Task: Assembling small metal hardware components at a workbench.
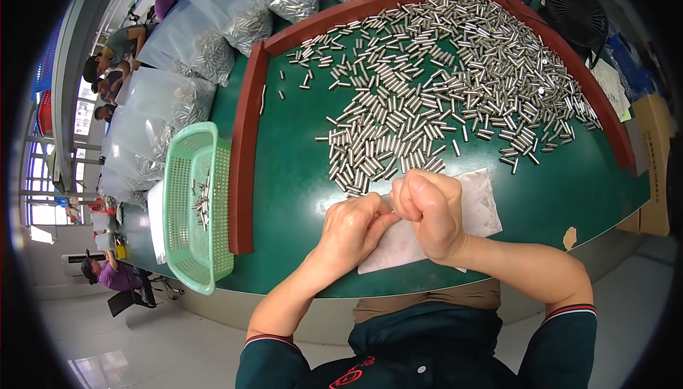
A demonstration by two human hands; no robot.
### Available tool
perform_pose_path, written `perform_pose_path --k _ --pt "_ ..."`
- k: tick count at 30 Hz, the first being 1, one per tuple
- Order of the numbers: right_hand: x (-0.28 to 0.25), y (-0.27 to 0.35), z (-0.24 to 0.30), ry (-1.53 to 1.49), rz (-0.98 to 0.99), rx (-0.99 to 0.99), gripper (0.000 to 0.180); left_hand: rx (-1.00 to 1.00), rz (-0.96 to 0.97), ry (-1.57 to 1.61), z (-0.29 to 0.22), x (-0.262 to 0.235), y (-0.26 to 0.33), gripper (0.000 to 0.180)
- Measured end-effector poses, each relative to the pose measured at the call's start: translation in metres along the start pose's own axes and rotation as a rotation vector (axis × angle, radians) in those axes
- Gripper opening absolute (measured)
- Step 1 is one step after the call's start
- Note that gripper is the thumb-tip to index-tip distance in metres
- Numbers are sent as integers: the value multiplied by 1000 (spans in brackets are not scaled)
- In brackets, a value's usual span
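Fingers of the left hand (347,232) and right hand (435,211) were curled closed and met above the white rectangular sheet (484,207); whether an item was gripped could not be determined. Loose silver cylindrical metal pins (491,47) lay beyond the sheet on the green smooth-topped table (284,168). Left of the sheet, a mint-green perforated plastic basket (223,211) contained a small batch of similar pieces. By estimation, a minor portion was complete; most loose pins remained unhandled.
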State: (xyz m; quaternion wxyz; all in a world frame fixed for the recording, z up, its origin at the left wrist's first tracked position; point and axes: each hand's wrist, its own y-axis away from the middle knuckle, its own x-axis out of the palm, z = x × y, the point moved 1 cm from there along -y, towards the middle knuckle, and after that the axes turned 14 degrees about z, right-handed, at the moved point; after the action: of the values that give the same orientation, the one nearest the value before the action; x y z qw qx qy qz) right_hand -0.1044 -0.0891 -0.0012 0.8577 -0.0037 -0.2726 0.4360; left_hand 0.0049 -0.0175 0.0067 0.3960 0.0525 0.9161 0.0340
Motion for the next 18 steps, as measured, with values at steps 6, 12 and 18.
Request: perform_pose_path --k 6,12,18 --pt "2 -2 1 51 27 11 36 -18 -8 8 -1 -1 1 15" --pt "-11 -7 1 -219 -10 104 38 -70 -57 565 9 -5 8 9" --pt "-7 -6 4 -199 32 100 38 -73 41 1624 37 -15 7 14"
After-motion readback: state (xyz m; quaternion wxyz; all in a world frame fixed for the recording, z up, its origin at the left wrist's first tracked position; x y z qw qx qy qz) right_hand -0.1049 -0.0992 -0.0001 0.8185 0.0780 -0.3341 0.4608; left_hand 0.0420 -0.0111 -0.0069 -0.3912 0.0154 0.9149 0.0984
